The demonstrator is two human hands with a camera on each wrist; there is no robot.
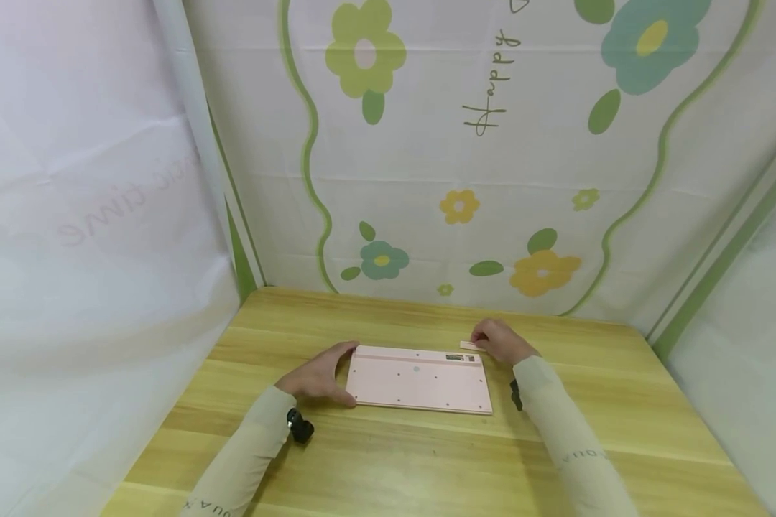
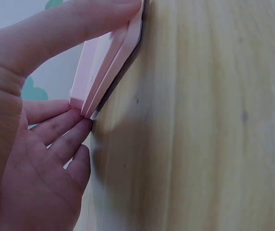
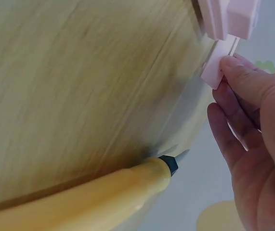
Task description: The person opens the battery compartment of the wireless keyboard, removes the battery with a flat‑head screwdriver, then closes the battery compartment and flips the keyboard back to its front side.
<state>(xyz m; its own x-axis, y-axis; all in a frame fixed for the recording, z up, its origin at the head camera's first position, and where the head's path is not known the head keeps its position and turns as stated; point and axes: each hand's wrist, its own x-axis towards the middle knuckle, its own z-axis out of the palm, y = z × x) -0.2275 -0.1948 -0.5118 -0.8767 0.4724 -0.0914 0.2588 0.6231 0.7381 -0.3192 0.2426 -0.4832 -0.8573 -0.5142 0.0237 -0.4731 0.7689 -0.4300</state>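
Observation:
A pink keyboard (image 1: 420, 388) lies face down on the wooden table, small screws dotting its underside. Its battery compartment (image 1: 458, 357) is uncovered at the far right, with something green inside. My left hand (image 1: 317, 376) holds the keyboard's left end, thumb at the near corner and fingertips at the far one, as the left wrist view confirms. Beyond the far right corner, my right hand (image 1: 501, 341) pinches a small pink battery cover (image 3: 214, 72) between thumb and fingers. In the right wrist view the cover appears close to the keyboard's edge (image 3: 238, 19); whether they touch I cannot tell.
In the right wrist view, a yellow-handled tool (image 3: 84, 197) with a black collar and thin metal tip lies on the table (image 1: 375, 467). White curtains stand at both sides, and a flower-printed cloth (image 1: 414, 158) hangs behind the table's far edge.

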